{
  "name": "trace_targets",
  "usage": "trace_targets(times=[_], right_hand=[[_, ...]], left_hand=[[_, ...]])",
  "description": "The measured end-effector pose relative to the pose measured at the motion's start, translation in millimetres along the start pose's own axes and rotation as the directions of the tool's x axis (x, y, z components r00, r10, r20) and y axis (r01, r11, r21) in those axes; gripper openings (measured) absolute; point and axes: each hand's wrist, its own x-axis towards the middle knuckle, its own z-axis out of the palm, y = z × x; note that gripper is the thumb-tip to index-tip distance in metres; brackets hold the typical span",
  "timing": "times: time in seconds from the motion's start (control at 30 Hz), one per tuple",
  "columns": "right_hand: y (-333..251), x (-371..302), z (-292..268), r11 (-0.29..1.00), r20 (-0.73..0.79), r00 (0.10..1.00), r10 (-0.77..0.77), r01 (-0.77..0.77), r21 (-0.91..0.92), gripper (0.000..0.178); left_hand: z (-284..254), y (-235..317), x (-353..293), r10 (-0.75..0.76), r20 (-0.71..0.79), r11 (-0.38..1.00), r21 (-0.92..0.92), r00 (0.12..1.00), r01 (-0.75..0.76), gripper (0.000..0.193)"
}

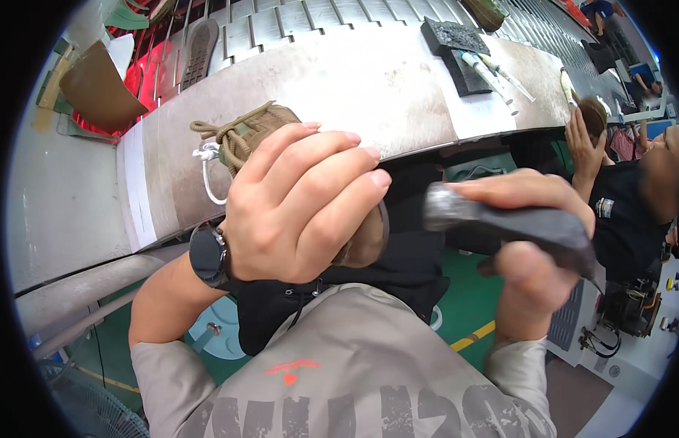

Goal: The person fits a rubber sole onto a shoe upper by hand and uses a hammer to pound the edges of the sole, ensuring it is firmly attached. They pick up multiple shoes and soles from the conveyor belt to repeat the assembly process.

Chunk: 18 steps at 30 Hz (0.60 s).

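Observation:
My left hand (pixel 303 201) is closed around a tan-brown lace-up boot (pixel 262 128), steadying it at the near edge of the worktable. Its cord laces and a white string loop (pixel 214 175) stick out past the wrist side, and the brown other end (pixel 365 244) shows below my fingers. Most of the boot's middle is hidden by the hand. To the right, my right hand (pixel 540 241) grips a dark hammer (pixel 515 223) with a shiny, worn metal face pointing at the boot. Both are smeared by motion, and a gap separates hammer and boot.
A pale worktable (pixel 339 80) curves across the front, with a metal slatted conveyor (pixel 303 22) behind it. A dark shoe sole (pixel 200 55) lies on the slats. Syringe-like tubes (pixel 493 73) rest by a black foam block (pixel 456 55). A co-worker (pixel 624 197) works close at right.

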Motion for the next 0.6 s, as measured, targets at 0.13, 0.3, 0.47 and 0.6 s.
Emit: trace_targets(times=[0.13, 0.3, 0.47, 0.6], right_hand=[[15.1, -15.5, 10.7, 0.993, 0.224, 0.967, -0.12, 0.122, 0.005, 0.047], [55.9, -45.9, 27.3, 0.886, 0.117, 0.993, 0.025, -0.077, 0.457, 0.037], [92.3, -97.4, 43.4, 0.719, -0.024, 0.975, 0.219, -0.145, 0.68, 0.041], [113.3, -111.9, 50.3, 0.598, -0.034, 0.914, 0.405, -0.237, 0.766, 0.039]], left_hand=[[1.5, 14.4, -7.1, -0.021, -0.011, 1.0, 0.013, 1.0, 0.021, 0.045], [14.6, 32.1, -35.9, 0.055, -0.075, 0.971, 0.237, 0.996, -0.036, 0.044], [29.8, 50.4, -47.1, -0.088, -0.048, 0.944, 0.315, 0.995, 0.098, 0.048], [43.3, 38.5, -69.3, 0.076, 0.008, 0.945, 0.318, 0.997, -0.074, 0.048]])
